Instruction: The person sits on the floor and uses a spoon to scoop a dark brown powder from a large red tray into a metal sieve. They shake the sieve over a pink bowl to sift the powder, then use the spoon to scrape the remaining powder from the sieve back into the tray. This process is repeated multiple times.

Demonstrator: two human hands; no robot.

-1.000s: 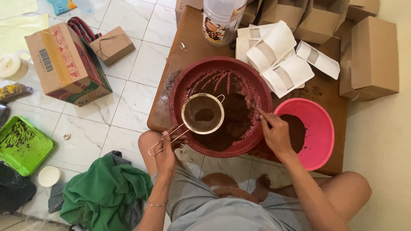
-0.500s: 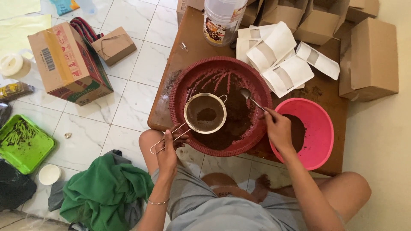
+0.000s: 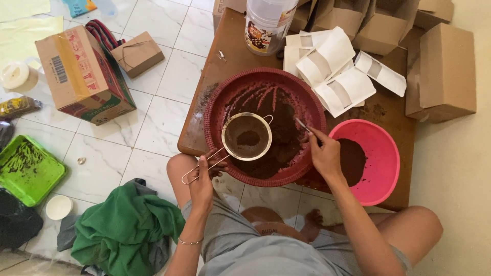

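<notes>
At the bottom of the frame the person's bent knees and grey shorts fill the foreground, the head and shoulders cut off below the edge. The left hand [image 3: 202,176], forearm rising from the lower centre with a thin bracelet at the wrist, has its fingers closed around the wire handle of a round metal mesh sieve [image 3: 247,136]; the sieve's long axis runs from the handle loops at lower left up to the bowl at upper right, where a small lug points toward the top right. The sieve is held level over the left half of a large dark-red woven plastic basin [image 3: 217,102], with a little mound of brown powder in its mesh. The right hand [image 3: 323,153], just right of centre, pinches a thin metal spoon [image 3: 302,125] between thumb and fingertips; the spoon slants up and left over the basin, its bowl too small to make out. Brown powder [image 3: 279,153] covers the basin's floor. Just right, touching the basin, sits a pink round plastic bowl [image 3: 386,153] holding more powder, partly hidden by the right wrist. Both rest on a low brown wooden table [image 3: 197,133]. Farther up lie white window pouches [image 3: 332,71].
</notes>
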